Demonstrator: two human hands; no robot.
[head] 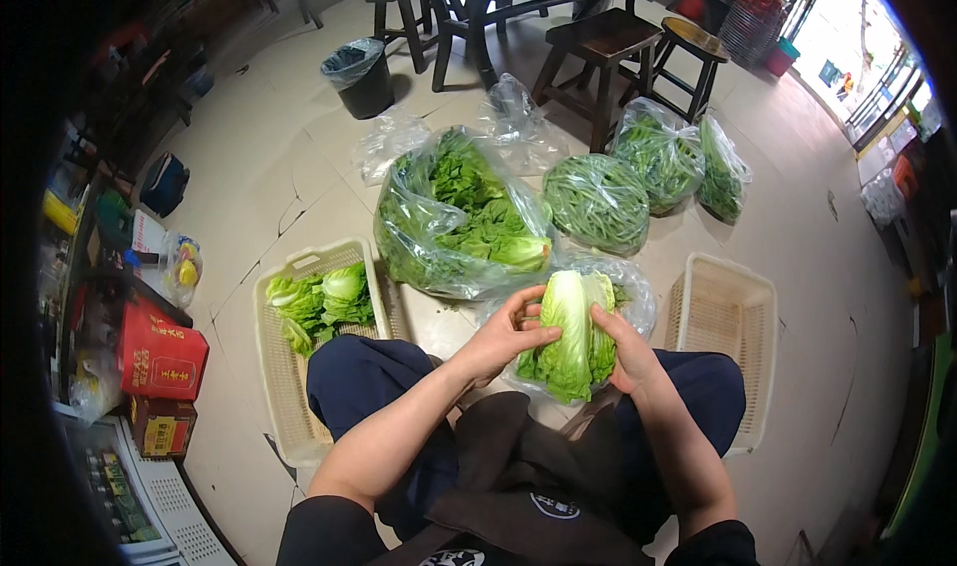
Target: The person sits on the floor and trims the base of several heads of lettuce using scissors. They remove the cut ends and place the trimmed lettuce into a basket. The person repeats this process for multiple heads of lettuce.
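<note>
Between my two hands I hold a head of leafy cabbage (570,327), its pale ribs upward and its green leaf tips toward me. My left hand (505,334) grips its left side, thumb across the front. My right hand (626,349) holds the right side, thumb on the leaves. Beneath it a clear plastic bag (635,289) lies on the floor with greens partly hidden by the cabbage. Just beyond, a large open plastic bag (404,244) is full of green leafy heads. At my left, more leafy heads (329,297) lie in a cream plastic basket (273,409).
A second cream basket (725,297) stands by my right knee. Farther off are a bag of long green beans (597,203) and bags of greens (658,154), (721,169). Beyond stand a lined black bin (366,87) and wooden stools (602,39). Red cartons (164,349) sit at far left.
</note>
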